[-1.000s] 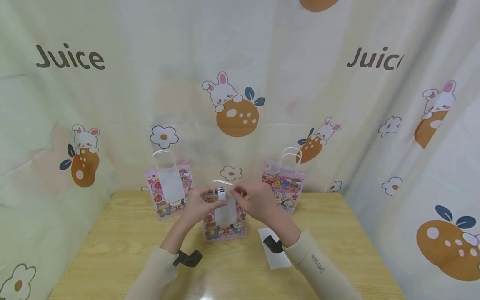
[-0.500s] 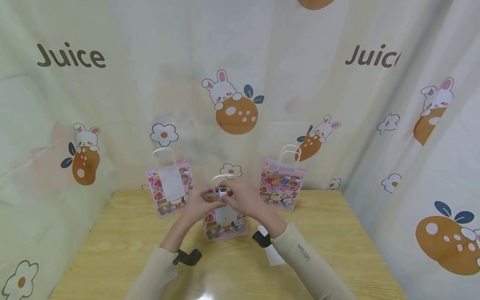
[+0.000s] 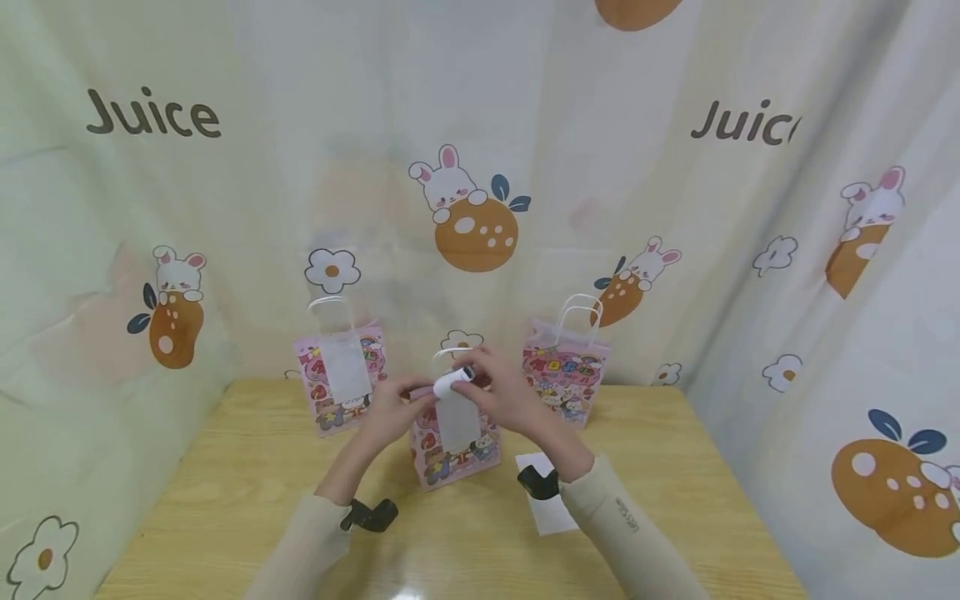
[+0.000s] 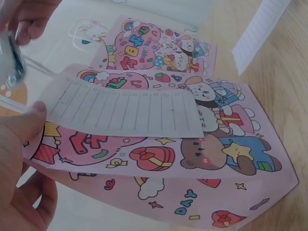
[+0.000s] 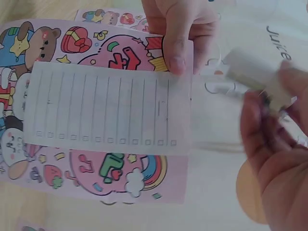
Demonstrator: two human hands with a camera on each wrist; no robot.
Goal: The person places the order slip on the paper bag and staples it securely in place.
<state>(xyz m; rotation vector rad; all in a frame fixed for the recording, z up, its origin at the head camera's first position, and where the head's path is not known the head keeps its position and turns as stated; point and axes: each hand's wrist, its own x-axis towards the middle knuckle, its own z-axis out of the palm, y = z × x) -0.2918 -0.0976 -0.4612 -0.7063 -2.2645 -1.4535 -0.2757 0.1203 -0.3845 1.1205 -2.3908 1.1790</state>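
Note:
My left hand point(image 3: 392, 412) pinches the top edge of the middle pink cartoon gift bag point(image 3: 435, 462), its thumb by the end of a white lined checklist slip point(image 5: 101, 106). The slip lies against the bag's front, up to its top edge. My right hand point(image 3: 506, 396) grips a small white stapler point(image 3: 452, 382) with a dark metal end, tilted close over the bag's top. In the right wrist view the stapler is blurred and apart from the bag's edge. The bag leans a little, and its white handle point(image 3: 448, 351) rises behind the hands.
Behind on the left stands a like bag point(image 3: 307, 367) with a white slip on its front. At the back right is another pink bag point(image 3: 566, 367), its front bare. A white slip point(image 3: 551, 512) lies on the wooden table point(image 3: 637, 517) under my right wrist. A printed curtain point(image 3: 337, 167) hangs behind.
My right hand has come in from the right and taken hold of the stapler, which was upright at the bag's top. The stapler now tilts to the right, and the bag has turned slightly.

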